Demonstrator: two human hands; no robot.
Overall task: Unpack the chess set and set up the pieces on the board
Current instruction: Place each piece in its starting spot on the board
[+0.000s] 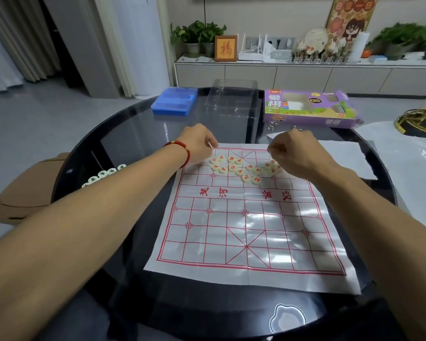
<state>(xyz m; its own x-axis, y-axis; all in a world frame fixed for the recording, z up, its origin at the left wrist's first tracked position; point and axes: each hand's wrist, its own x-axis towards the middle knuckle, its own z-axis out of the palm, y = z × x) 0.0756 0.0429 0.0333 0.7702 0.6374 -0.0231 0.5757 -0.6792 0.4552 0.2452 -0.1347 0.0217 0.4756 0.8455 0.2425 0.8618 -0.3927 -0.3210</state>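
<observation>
A white paper board (244,230) with a red grid lies flat on the round black glass table (123,134). Several pale round pieces with red characters (239,168) sit in a loose cluster on the board's far ranks. My left hand (199,143), with a red cord on its wrist, hovers at the far left corner and pinches what looks like a pale piece (210,144). My right hand (290,153) is curled over the far right pieces, its fingertips hidden. Several green-lettered pieces (103,174) lie in a row on the table to the left.
At the table's far side stand a blue plastic tray (174,102), a clear plastic cover (234,99) and the purple chess box (308,108). A white sheet (342,153) lies right of the board. A brown chair (22,193) stands at the left.
</observation>
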